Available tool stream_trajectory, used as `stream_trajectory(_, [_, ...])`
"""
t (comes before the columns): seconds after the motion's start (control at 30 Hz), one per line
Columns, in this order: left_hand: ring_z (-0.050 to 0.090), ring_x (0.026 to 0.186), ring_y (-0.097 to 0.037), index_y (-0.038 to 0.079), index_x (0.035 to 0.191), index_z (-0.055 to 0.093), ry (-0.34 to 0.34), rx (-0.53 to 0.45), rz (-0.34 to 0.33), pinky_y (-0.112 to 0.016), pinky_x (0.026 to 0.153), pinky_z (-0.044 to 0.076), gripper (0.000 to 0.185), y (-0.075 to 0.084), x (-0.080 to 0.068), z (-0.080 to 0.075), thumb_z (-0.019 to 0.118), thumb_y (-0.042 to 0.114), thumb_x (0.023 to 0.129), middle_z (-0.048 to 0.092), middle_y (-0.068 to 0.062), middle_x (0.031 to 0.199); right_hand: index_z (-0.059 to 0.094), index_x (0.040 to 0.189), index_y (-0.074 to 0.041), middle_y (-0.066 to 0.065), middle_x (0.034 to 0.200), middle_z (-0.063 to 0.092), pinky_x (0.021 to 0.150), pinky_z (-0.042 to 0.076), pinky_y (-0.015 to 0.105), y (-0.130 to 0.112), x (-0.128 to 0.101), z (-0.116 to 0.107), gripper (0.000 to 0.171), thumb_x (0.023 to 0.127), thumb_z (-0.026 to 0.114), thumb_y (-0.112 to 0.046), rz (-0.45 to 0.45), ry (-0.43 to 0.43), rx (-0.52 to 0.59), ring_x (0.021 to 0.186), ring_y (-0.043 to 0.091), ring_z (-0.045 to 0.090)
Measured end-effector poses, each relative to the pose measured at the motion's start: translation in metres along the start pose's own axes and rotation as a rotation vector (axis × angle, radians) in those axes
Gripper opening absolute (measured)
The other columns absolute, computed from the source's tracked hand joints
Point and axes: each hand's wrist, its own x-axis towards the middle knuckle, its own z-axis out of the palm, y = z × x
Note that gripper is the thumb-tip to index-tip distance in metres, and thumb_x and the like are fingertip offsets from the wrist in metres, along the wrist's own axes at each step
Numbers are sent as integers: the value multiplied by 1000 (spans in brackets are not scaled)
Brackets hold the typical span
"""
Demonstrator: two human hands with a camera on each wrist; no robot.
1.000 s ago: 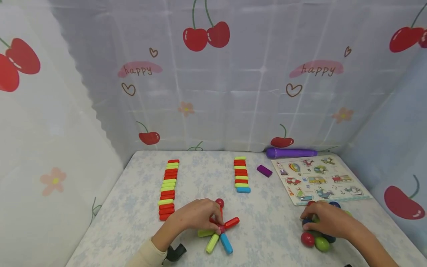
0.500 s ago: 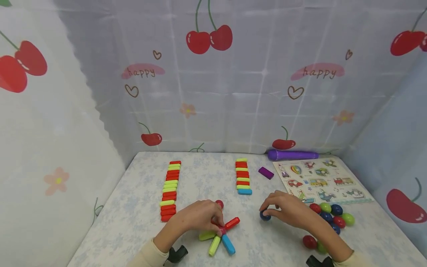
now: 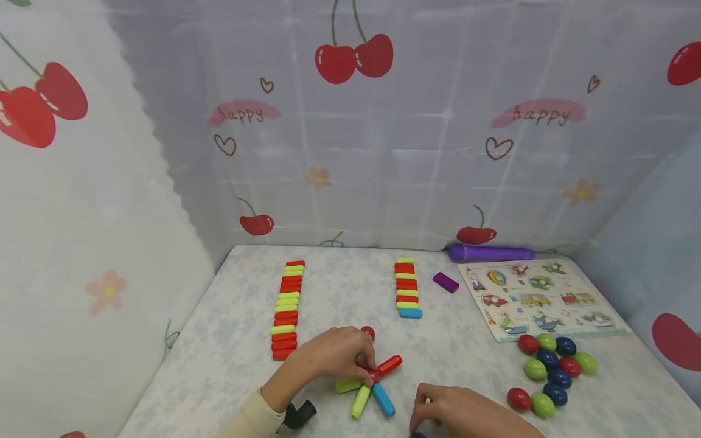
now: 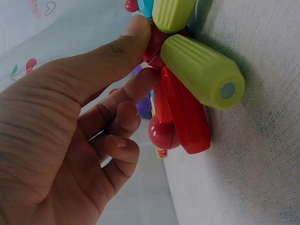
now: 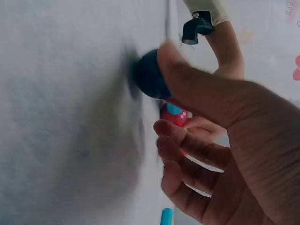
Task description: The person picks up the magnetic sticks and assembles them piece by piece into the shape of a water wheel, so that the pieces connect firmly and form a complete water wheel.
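Head view: floral-print tabletop (image 3: 241, 328), cherry-print curtain (image 3: 438, 152) behind.

Low in the middle of the frame, the left hand (image 3: 334, 354) is resting on a star of sticks (image 3: 369, 383), its fingers curling onto the red hub where red, green and blue sticks are meeting. At the bottom edge, right of centre, the right hand (image 3: 465, 413) is lying on the table (image 3: 219, 340) with a blue ball (image 3: 417, 434) barely peeking out beneath it. A cluster of coloured balls (image 3: 550, 371) is sitting at lower right.
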Motion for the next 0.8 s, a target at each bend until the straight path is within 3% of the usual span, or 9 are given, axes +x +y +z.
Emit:
stream_trajectory(0.07, [58, 77, 2, 26, 105, 87, 2, 1, -16, -19, 70, 52, 18, 1, -1, -1, 90, 34, 89, 66, 25, 82, 77, 119, -38, -21, 105, 61, 82, 57, 24, 0, 0, 3, 26, 95, 84, -28, 27, -1, -10, 86, -1, 56])
stream_trajectory(0.2, [58, 77, 2, 27, 104, 86, 5, -5, -27, -19, 70, 51, 17, 0, -2, -1, 90, 34, 89, 66, 25, 82, 78, 115, -38, -22, 100, 63, 80, 56, 27, 7, 4, -3, 22, 94, 84, -42, 88, 67, -52, 84, 1, 56])
stream_trajectory(0.37, [57, 76, 2, 27, 104, 87, 10, -7, -17, -19, 69, 51, 16, -1, -2, 2, 90, 34, 89, 65, 25, 81, 77, 115, -29, -21, 97, 64, 70, 50, 26, 24, 14, -21, 29, 91, 87, -42, 45, 194, -110, 80, 3, 56])
stream_trajectory(0.5, [57, 75, 2, 27, 103, 87, 17, 2, -6, -19, 68, 51, 16, -1, -2, 2, 91, 33, 89, 64, 25, 80, 77, 116, -22, -18, 99, 68, 70, 52, 26, 32, 26, -35, 29, 91, 87, -36, 28, 270, -154, 80, 4, 57])
stream_trajectory(0.8, [58, 77, 4, 26, 105, 87, 18, 4, 20, -18, 70, 51, 17, -1, 0, 2, 90, 34, 90, 66, 26, 82, 76, 119, -20, -15, 103, 70, 70, 51, 25, 39, 49, -46, 30, 92, 87, -26, -22, 339, -214, 80, 3, 56])
